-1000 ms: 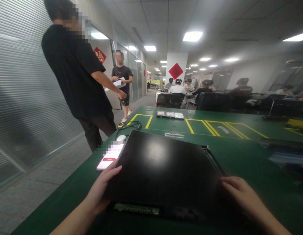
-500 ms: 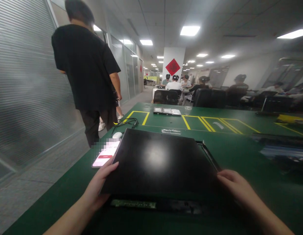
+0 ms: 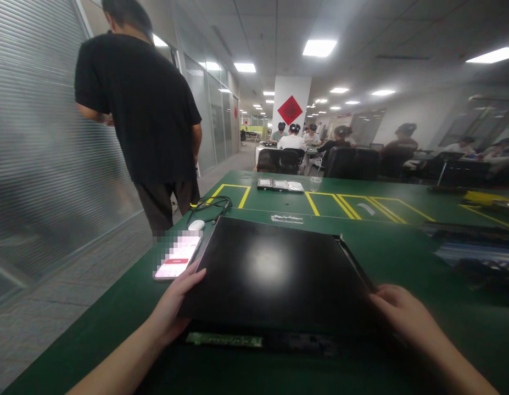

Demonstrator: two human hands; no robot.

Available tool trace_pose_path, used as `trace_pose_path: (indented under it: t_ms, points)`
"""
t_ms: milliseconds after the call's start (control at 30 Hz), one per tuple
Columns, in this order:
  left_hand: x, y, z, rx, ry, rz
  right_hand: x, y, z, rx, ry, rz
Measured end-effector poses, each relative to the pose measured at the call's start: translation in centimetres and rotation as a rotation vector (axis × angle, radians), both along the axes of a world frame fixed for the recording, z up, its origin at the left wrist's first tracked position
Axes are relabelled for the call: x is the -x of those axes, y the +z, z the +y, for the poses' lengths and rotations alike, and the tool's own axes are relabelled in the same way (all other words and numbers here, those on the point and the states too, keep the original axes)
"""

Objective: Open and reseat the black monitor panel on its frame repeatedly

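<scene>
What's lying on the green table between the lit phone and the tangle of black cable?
In the head view, a small white oval mouse sits on the green table, between the lit phone and the black cable.

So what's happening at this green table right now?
A person grips a flat black panel by its near corners, left hand on one side and right hand on the other, over a dark tray with a green circuit strip showing. A lit phone lies beside it on the green table. Another person in a black shirt stands nearby.
</scene>
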State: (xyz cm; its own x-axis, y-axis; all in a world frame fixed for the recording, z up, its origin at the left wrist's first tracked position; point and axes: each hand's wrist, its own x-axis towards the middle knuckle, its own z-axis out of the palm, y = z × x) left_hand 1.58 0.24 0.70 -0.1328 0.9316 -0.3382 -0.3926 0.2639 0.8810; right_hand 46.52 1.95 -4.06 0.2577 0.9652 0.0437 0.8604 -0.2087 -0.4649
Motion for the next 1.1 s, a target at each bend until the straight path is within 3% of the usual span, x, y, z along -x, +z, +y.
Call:
trace_pose_path:
  t_ms: [233,1100]
  points:
    - [0.0,-0.2,0.0,0.014,-0.07,-0.034,-0.2,0.4,-0.3,0.016,0.025,0.003]
    - [-0.3,-0.7,0.3,0.007,-0.112,-0.009,1.9,1.5,-1.4,0.161,0.022,-0.267]
